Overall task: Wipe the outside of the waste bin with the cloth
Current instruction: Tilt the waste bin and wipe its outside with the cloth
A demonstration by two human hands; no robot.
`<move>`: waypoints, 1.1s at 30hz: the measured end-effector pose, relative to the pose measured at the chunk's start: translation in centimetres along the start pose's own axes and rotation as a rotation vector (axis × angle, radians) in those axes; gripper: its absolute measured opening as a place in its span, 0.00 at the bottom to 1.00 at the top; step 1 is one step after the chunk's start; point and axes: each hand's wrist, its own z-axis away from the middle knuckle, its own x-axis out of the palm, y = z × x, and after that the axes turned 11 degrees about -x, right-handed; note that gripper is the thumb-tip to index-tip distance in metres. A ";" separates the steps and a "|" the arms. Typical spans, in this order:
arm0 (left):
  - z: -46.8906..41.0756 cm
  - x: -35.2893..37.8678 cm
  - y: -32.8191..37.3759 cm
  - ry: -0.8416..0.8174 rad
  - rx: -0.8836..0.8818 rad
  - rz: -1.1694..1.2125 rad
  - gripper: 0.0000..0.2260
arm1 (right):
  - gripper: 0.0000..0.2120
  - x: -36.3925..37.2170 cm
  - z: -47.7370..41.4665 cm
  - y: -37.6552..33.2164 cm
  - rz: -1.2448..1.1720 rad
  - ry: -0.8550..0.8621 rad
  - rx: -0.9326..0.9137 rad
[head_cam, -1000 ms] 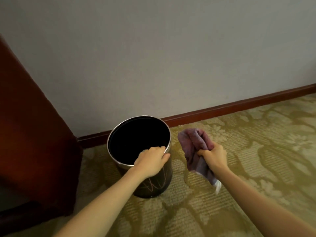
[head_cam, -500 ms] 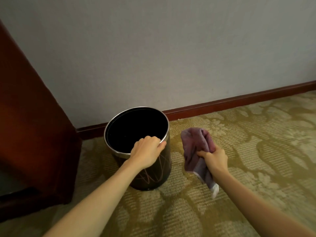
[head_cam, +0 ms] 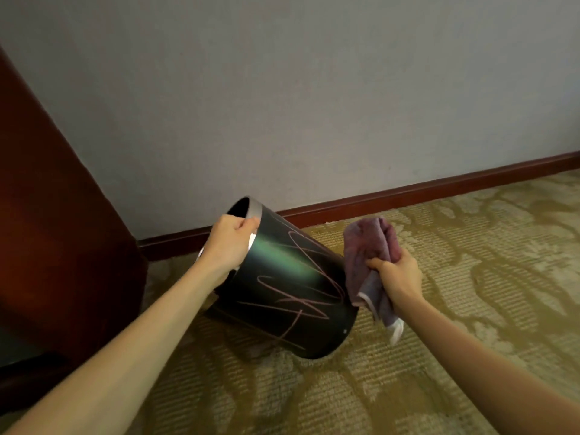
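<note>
At centre frame the bin is held tilted, mouth toward upper left, its rim gripped by the left hand. Just right of it the bunched cloth is clutched in the right hand. Carpet is seen beneath, a wall behind.

Waste bin: upright on the carpet 0.5 s ago, now tipped well over, mouth turned up and left toward the wall, base toward the right. Dark side with pink scribbled lines now faces the camera; inside mostly out of sight. Left hand: rides higher and further left with the rim it grips. Cloth in right hand: earlier apart from the bin, now right against its side near the base; contact not resolvable.
</note>
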 end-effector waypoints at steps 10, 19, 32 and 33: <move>-1.0 0.7 1.1 -0.013 0.037 -0.186 0.22 | 0.35 2.5 -0.7 -2.0 0.473 -0.552 -0.237; -2.3 -1.5 -1.2 -0.008 0.062 -0.153 0.22 | 0.26 6.2 0.4 -0.8 0.594 -0.416 -0.493; -1.9 -4.1 -4.1 -0.221 -0.003 0.101 0.23 | 0.22 11.4 -8.4 -2.4 0.417 -0.714 -0.122; -1.9 -4.2 -4.2 -0.214 0.007 0.095 0.24 | 0.19 11.6 -8.8 -2.4 0.401 -0.738 -0.115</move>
